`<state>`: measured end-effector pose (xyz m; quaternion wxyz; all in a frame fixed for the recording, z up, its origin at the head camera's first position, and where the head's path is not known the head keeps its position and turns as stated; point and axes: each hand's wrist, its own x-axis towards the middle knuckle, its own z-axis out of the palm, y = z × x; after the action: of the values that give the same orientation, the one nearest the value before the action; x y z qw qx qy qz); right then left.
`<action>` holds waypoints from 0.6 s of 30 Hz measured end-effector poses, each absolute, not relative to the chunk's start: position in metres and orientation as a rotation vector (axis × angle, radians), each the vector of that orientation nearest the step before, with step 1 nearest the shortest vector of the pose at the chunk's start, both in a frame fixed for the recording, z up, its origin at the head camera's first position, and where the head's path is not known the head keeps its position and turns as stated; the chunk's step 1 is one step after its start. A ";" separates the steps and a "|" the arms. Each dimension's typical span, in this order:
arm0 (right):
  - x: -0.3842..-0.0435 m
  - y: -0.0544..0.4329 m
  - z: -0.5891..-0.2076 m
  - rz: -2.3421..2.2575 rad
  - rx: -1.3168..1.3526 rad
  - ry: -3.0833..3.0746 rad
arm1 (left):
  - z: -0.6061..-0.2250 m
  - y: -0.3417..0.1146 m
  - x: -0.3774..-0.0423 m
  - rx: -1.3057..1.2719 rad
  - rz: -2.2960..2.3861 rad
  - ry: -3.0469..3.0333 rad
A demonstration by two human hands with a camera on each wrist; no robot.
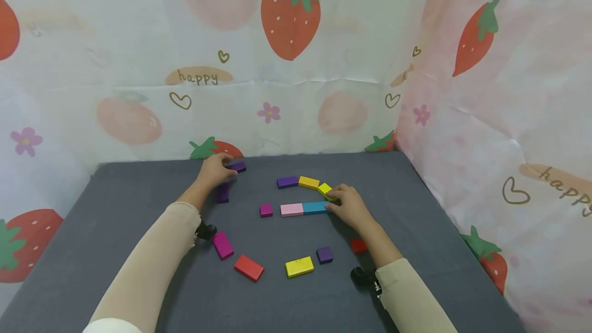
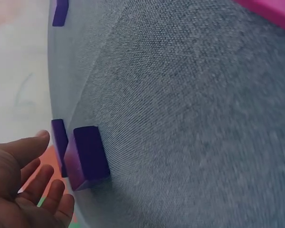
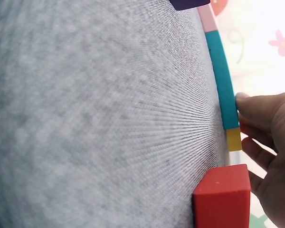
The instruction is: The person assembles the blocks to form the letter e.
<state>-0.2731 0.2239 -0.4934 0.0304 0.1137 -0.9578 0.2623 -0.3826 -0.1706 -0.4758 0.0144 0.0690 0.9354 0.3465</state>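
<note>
At the far left of the table my left hand (image 1: 215, 170) is by a purple block (image 1: 237, 167), thumb and fingers apart around its left end. In the left wrist view the thumb (image 2: 31, 148) is just off that block (image 2: 60, 142), and a nearer purple block (image 2: 91, 154) stands beside it. My right hand (image 1: 350, 205) pinches the yellow block (image 1: 325, 190) at the right end of a curved row, next to an orange block (image 1: 309, 182) and a purple one (image 1: 287, 182). Its thumb overlaps the end of a blue block (image 1: 314, 207), which adjoins a pink block (image 1: 291, 210).
Nearer on the grey table (image 1: 194, 292) lie magenta blocks (image 1: 223, 245), a red block (image 1: 249, 268), a yellow block (image 1: 299, 267) and a small purple block (image 1: 325, 255). Another red block (image 1: 358, 246) is beside the right forearm. A strawberry-printed cloth (image 1: 287, 132) hangs behind the table.
</note>
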 end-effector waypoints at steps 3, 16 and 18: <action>-0.273 0.224 -0.493 0.814 0.352 -2.949 | -0.479 -0.169 -0.385 0.202 1.073 2.910; -0.274 0.225 -0.495 0.823 0.348 -2.939 | -0.488 -0.172 -0.392 0.151 1.100 2.896; -0.274 0.225 -0.495 0.820 0.347 -2.943 | -0.489 -0.173 -0.392 0.150 1.112 2.889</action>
<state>-0.2738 0.2248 -0.4952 0.0333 0.1127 -0.9567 0.2664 -0.3924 -0.1730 -0.4892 0.0212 0.0484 0.9319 0.3588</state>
